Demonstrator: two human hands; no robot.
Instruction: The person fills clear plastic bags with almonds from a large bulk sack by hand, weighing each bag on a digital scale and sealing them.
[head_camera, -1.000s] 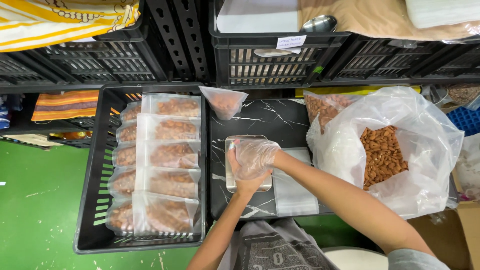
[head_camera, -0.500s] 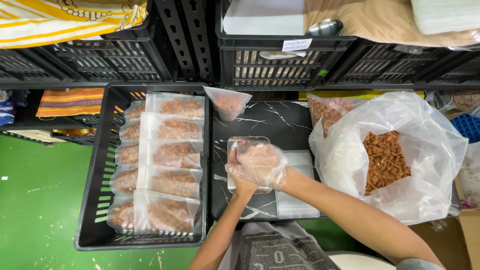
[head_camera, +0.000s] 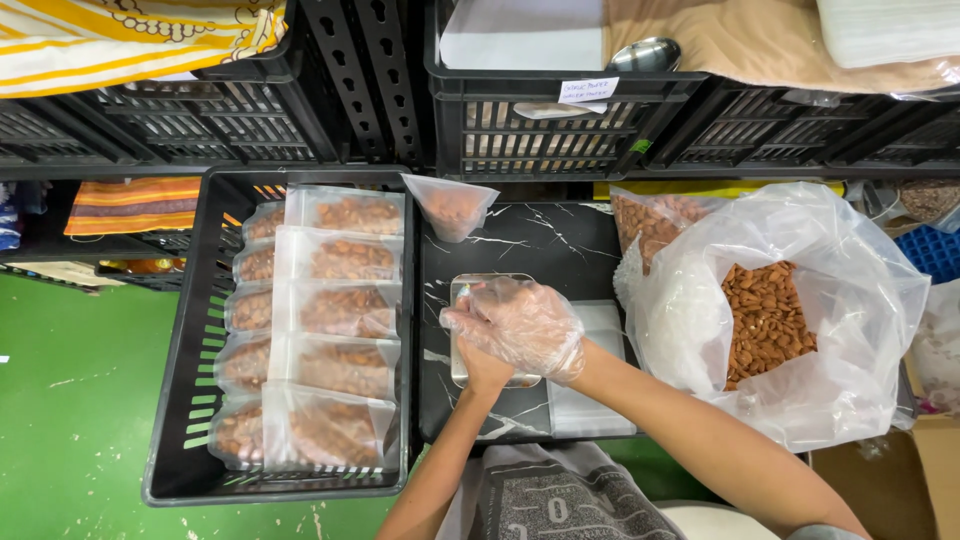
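Resting over a small metal tray (head_camera: 462, 290) on the black marble desk (head_camera: 540, 245), my right hand (head_camera: 520, 325), in a clear plastic glove, curls over my left hand (head_camera: 483, 368), hiding its fingers. Left sits a black crate (head_camera: 185, 370) of bagged almonds (head_camera: 335, 310); right, an open bag of loose almonds (head_camera: 765, 320).

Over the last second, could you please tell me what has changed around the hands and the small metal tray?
Little has changed. The gloved right hand has closed further over the left hand above the metal tray, which it now hides more of; the hands seem to be adjusting the glove. Nothing was picked up or released. The crate of filled pouches, the single pouch and the open bag of nuts stayed put.
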